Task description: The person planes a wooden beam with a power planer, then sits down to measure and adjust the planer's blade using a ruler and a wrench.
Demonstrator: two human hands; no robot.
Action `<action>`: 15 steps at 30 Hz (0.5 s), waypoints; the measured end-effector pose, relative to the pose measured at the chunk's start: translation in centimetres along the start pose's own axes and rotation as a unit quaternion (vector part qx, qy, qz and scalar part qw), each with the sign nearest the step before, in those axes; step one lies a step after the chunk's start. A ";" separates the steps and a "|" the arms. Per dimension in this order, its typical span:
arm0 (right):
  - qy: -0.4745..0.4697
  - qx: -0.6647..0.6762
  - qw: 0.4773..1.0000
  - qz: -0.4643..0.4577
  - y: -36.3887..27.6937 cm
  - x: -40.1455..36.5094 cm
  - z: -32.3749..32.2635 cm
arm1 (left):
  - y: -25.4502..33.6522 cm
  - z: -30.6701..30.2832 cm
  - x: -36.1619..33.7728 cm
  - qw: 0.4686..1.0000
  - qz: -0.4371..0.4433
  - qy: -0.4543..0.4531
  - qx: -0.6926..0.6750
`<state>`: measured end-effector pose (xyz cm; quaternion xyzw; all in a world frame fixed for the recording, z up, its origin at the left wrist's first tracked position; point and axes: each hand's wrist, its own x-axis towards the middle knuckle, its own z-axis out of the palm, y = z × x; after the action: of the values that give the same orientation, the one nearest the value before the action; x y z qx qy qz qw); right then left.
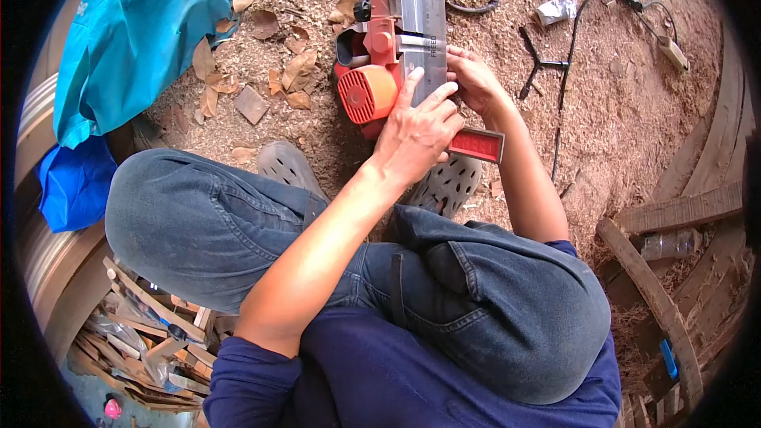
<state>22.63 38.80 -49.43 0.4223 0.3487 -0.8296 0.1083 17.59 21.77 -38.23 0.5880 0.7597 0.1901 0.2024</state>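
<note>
A steel ruler [432, 24] lies flat along the upturned base of an orange planer [369, 91]. Its long axis runs straight away from the person, on the sawdust ground [634, 111] just past the shoes [448, 186]. Both hands meet at the ruler's near end: the left hand [416, 133] clamps it down against the planer, and the right hand [474, 79], close against the left, grips its right edge.

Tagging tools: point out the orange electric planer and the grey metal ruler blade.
Orange electric planer [366, 93], head view, round vented motor cover.
Grey metal ruler blade [433, 0], head view, upper bare end.
</note>
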 end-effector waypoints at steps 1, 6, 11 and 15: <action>0.001 0.002 1.000 0.005 0.0 0.1 -0.2 | 0.0 0.0 0.0 1.000 0.000 0.001 -0.003; 0.036 -0.021 0.999 0.007 -0.6 -0.5 0.7 | 0.0 -0.1 0.0 1.000 -0.003 0.000 -0.008; 0.024 -0.025 0.999 -0.001 -0.9 -0.4 1.1 | 0.0 -0.1 0.0 1.000 -0.004 -0.003 -0.008; 0.027 -0.026 0.999 -0.014 -0.7 -0.1 1.0 | -0.1 0.0 0.0 1.000 0.000 0.001 -0.010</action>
<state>21.71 38.68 -48.64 0.4364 0.3789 -0.8102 0.0978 17.53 21.78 -38.26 0.5859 0.7579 0.1980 0.2075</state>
